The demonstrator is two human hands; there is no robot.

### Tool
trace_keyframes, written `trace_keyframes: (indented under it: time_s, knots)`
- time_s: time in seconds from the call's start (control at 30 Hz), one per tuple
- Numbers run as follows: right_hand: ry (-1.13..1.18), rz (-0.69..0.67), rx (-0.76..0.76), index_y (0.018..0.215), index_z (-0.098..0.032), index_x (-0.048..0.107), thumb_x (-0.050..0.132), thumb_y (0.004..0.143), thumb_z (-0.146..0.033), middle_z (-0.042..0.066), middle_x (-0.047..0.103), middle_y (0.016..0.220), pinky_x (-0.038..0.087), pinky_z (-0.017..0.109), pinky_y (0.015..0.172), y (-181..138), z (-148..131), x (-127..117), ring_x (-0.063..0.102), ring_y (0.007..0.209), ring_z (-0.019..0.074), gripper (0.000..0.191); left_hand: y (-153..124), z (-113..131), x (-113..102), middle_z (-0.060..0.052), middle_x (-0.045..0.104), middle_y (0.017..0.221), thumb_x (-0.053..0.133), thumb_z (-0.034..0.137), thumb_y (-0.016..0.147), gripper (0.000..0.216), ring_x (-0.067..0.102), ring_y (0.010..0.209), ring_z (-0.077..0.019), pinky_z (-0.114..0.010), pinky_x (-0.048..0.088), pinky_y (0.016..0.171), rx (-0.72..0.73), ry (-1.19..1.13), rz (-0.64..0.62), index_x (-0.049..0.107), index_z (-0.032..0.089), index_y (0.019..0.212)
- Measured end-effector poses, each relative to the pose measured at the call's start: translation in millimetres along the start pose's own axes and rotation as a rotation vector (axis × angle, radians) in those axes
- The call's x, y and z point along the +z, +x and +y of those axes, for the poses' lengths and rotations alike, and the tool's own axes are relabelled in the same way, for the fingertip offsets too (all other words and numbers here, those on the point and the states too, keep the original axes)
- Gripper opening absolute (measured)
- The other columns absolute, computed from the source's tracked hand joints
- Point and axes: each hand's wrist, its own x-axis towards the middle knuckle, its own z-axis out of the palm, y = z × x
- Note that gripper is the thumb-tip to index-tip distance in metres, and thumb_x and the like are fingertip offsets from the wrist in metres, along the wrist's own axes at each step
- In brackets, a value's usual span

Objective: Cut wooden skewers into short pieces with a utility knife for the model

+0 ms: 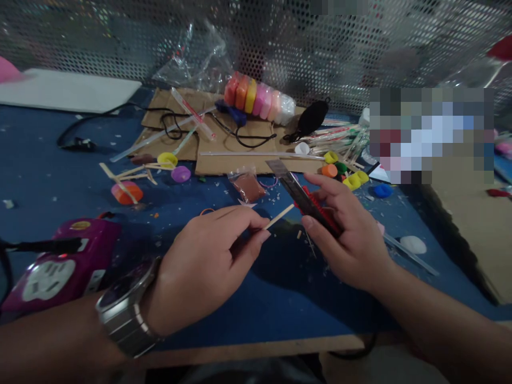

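Observation:
Between thumb and forefinger, my left hand (212, 256) pinches a thin wooden stick (280, 216) that points up and to the right. My right hand (348, 229) grips a red box cutter (306, 197), its metal blade extended toward the upper left. The stick's far end is close to the cutter's body; whether they touch I cannot tell. Just beyond both hands lies a small clear packet of brown clay (248, 185). A short bit of wood (299, 234) rests on the blue table (256, 314) beneath the cutter.
A purple power strip (76, 261) sits at left, with an orange cup (127, 192) and sticks behind it. Cardboard (240, 144) bears a row of wrapped coloured clay (256, 98). Colourful caps (352, 181) and straws lie at right, near a cardboard slab (468, 213).

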Motion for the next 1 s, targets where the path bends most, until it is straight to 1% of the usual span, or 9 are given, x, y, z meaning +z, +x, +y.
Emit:
trace_keyframes:
  time_s: [0.17, 0.33, 0.4, 0.5, 0.6, 0.7, 0.77, 0.9, 1.0]
  knots:
    - [-0.024, 0.016, -0.049, 0.157, -0.028, 0.053, 0.062, 0.106, -0.026, 0.011, 0.072, 0.135, 0.058, 0.045, 0.095, -2.2, -6.6, -3.6, 0.073, 0.109, 0.0293, 0.052, 2.5, -2.0, -1.3, 0.002, 0.077, 0.090, 0.057, 0.028, 0.108, 0.009, 0.072, 0.077, -0.0159, -0.030, 0.049, 0.070, -0.073, -0.065, 0.038, 0.066, 0.024, 0.106]
    - [-0.070, -0.037, -0.143, 0.148, -0.026, 0.059, 0.061, 0.104, -0.020, 0.008, 0.074, 0.120, 0.058, 0.041, 0.089, -1.2, -11.3, -6.1, 0.072, 0.102, 0.0268, 0.045, 1.9, -3.9, -0.3, 0.002, 0.076, 0.089, 0.055, 0.029, 0.109, 0.008, 0.075, 0.078, -0.0172, -0.030, 0.049, 0.068, -0.149, -0.108, 0.073, 0.059, 0.025, 0.115]
    - [-0.083, -0.028, -0.137, 0.146, -0.026, 0.060, 0.061, 0.104, -0.019, 0.008, 0.073, 0.118, 0.058, 0.041, 0.090, -0.5, -10.9, -5.5, 0.070, 0.102, 0.0268, 0.043, 1.6, -3.6, 0.2, 0.002, 0.074, 0.083, 0.054, 0.026, 0.107, 0.005, 0.072, 0.070, -0.0186, -0.031, 0.043, 0.061, -0.116, -0.001, 0.025, 0.058, 0.025, 0.110]
    - [-0.112, 0.041, -0.126, 0.143, -0.025, 0.061, 0.062, 0.103, -0.020, 0.009, 0.072, 0.120, 0.058, 0.044, 0.094, 1.2, -7.6, -4.1, 0.070, 0.106, 0.0286, 0.041, 0.9, -3.6, 2.1, 0.002, 0.069, 0.071, 0.052, 0.022, 0.106, 0.008, 0.065, 0.057, -0.0216, -0.033, 0.033, 0.054, -0.014, 0.263, -0.109, 0.058, 0.024, 0.100]
    - [-0.102, 0.059, -0.110, 0.151, -0.025, 0.058, 0.063, 0.102, -0.020, 0.011, 0.070, 0.129, 0.058, 0.048, 0.099, 2.8, -4.4, -3.4, 0.070, 0.113, 0.0310, 0.049, -0.4, -5.3, 5.4, 0.002, 0.065, 0.069, 0.053, 0.014, 0.103, 0.013, 0.064, 0.055, -0.0228, -0.034, 0.032, 0.053, 0.080, 0.423, -0.194, 0.058, 0.023, 0.095]
    - [-0.131, -0.014, -0.135, 0.157, -0.025, 0.055, 0.059, 0.104, -0.018, 0.012, 0.068, 0.137, 0.057, 0.048, 0.105, 2.7, -4.7, -3.2, 0.068, 0.122, 0.0307, 0.054, -1.8, -7.4, 8.1, 0.000, 0.066, 0.077, 0.056, 0.005, 0.096, 0.019, 0.063, 0.060, -0.0211, -0.033, 0.035, 0.053, 0.180, 0.500, -0.199, 0.059, 0.022, 0.090]
    - [-0.180, -0.080, -0.149, 0.158, -0.022, 0.055, 0.055, 0.106, -0.017, 0.013, 0.066, 0.136, 0.058, 0.046, 0.106, 1.6, -7.1, -3.1, 0.066, 0.125, 0.0290, 0.053, -2.6, -7.7, 8.6, -0.003, 0.067, 0.086, 0.057, 0.003, 0.093, 0.019, 0.063, 0.065, -0.0210, -0.032, 0.037, 0.052, 0.220, 0.540, -0.208, 0.060, 0.021, 0.088]
    - [-0.220, -0.229, -0.099, 0.165, -0.020, 0.046, 0.047, 0.108, -0.015, 0.015, 0.064, 0.135, 0.061, 0.045, 0.103, -1.4, -13.9, -3.5, 0.067, 0.121, 0.0270, 0.058, -2.5, -5.8, 7.3, -0.004, 0.067, 0.089, 0.058, 0.004, 0.092, 0.018, 0.066, 0.066, -0.0232, -0.032, 0.034, 0.050, 0.115, 0.601, -0.312, 0.062, 0.021, 0.093]
    - [-0.267, -0.323, -0.076, 0.170, -0.018, 0.036, 0.043, 0.107, -0.013, 0.018, 0.065, 0.140, 0.064, 0.049, 0.098, -3.3, -18.1, -5.0, 0.070, 0.118, 0.0305, 0.064, -1.7, -4.5, 5.9, -0.003, 0.068, 0.087, 0.057, 0.011, 0.097, 0.014, 0.067, 0.063, -0.0246, -0.033, 0.030, 0.049, 0.051, 0.609, -0.330, 0.062, 0.023, 0.094]
